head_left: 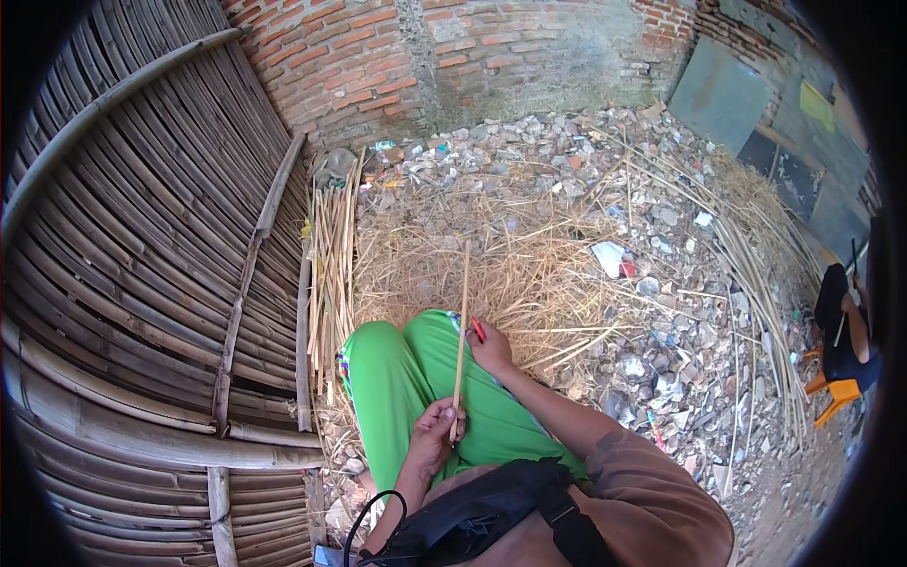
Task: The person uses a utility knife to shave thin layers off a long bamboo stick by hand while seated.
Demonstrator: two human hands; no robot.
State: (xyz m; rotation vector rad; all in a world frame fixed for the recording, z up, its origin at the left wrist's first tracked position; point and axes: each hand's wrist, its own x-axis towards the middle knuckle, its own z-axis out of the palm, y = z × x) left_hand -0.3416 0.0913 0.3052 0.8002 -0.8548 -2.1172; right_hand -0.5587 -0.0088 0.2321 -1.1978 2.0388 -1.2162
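Note:
A thin, pale bamboo stick stands upright before me, over my green-clothed knees. My left hand is closed around its lower end. Farther up, beside the stick, my right hand is closed on a small red-handled tool. Most of that tool is hidden by the fingers, so its blade or tip cannot be made out. Pale shavings and strips lie heaped on the ground just beyond my knees.
A bundle of bamboo sticks leans along the slatted bamboo wall at left. Rubble covers the ground at right, with long sticks on it. Behind is a brick wall. Another person sits on an orange stool at far right.

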